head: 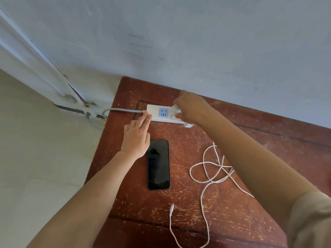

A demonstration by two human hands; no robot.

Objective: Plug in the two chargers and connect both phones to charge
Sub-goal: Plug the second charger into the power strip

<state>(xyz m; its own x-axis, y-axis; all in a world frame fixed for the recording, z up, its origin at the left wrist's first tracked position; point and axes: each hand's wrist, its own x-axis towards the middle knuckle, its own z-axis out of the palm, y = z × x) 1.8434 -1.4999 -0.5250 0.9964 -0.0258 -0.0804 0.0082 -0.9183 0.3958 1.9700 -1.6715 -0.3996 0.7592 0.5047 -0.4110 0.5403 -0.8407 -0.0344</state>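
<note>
On the power strip (161,113), the left hand (137,138) pressed flat, grip open; the right hand (191,108) pinched a white charger (176,113) there.

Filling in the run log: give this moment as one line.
left hand: steadies power strip | right hand: pressing charger into strip | phone: unconnected | cable: loose

A scratched reddish-brown wooden table (223,203) stands against the wall. On it lie a white power strip (161,113), a black phone (158,164) face up, and a loosely tangled white charging cable (206,178).
</note>
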